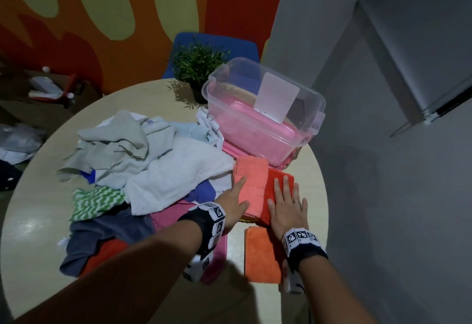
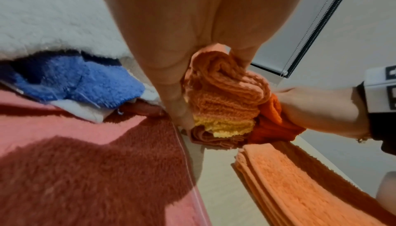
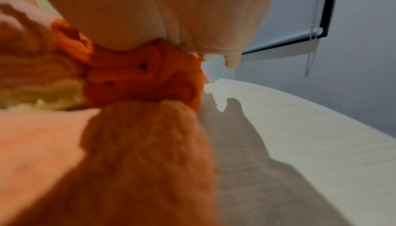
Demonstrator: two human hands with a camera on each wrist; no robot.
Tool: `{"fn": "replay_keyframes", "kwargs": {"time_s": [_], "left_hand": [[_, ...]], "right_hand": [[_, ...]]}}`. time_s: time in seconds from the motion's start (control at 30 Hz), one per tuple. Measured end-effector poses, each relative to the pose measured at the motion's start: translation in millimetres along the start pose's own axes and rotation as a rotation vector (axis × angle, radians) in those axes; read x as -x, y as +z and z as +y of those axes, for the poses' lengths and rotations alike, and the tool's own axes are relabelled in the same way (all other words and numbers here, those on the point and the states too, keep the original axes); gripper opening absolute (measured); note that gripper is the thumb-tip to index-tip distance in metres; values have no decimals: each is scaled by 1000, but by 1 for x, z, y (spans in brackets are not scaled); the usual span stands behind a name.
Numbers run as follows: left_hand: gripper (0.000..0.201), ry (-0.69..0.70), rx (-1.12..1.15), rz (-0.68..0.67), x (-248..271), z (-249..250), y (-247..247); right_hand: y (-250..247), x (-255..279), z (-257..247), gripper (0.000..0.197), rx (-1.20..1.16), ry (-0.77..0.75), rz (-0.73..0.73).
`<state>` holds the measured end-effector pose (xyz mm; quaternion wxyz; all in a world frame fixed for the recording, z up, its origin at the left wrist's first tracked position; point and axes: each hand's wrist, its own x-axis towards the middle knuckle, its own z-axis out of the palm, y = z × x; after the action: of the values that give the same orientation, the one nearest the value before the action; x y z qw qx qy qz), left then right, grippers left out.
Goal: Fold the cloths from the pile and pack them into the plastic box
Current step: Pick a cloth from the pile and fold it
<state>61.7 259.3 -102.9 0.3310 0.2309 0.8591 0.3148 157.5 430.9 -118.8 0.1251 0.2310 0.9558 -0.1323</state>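
Observation:
On the round table, my left hand lies flat on a folded salmon cloth. My right hand lies flat on a folded red-orange cloth beside it. In the left wrist view the salmon cloth tops a stack with a yellow cloth, and my thumb runs down its side. The loose cloth pile spreads to the left. The clear plastic box stands just behind the folded cloths, pink showing through its walls.
A folded orange cloth lies near the front edge, under my right wrist. A pink cloth lies under my left forearm. A potted plant stands left of the box, with a blue chair behind it.

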Motion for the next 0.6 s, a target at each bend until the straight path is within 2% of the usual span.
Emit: {"fn": "replay_keyframes", "kwargs": {"time_s": [0.07, 0.17, 0.27, 0.37, 0.47, 0.53, 0.57, 0.6], "left_hand": [[72, 16, -70, 14, 6, 3, -8], [61, 12, -85, 143, 19, 5, -28], [38, 4, -77, 197, 38, -2, -57], [20, 0, -152, 151, 62, -22, -85], [19, -7, -193, 90, 86, -51, -103], [19, -9, -235, 51, 102, -70, -112], [20, -18, -263, 35, 112, -79, -115], [20, -35, -284, 24, 120, -89, -117]], "right_hand": [[4, -1, 3, 61, 59, -3, -49], [3, -5, 3, 62, 106, 3, -108], [-9, -5, -3, 62, 73, 45, -132], [-25, 12, -18, 60, -18, 54, 16], [-40, 36, -44, 50, -164, 22, 335], [-45, 53, -67, 37, -265, -81, 524], [-43, 61, -79, 30, -321, -149, 550], [-39, 70, -92, 23, -372, -212, 515]]}}
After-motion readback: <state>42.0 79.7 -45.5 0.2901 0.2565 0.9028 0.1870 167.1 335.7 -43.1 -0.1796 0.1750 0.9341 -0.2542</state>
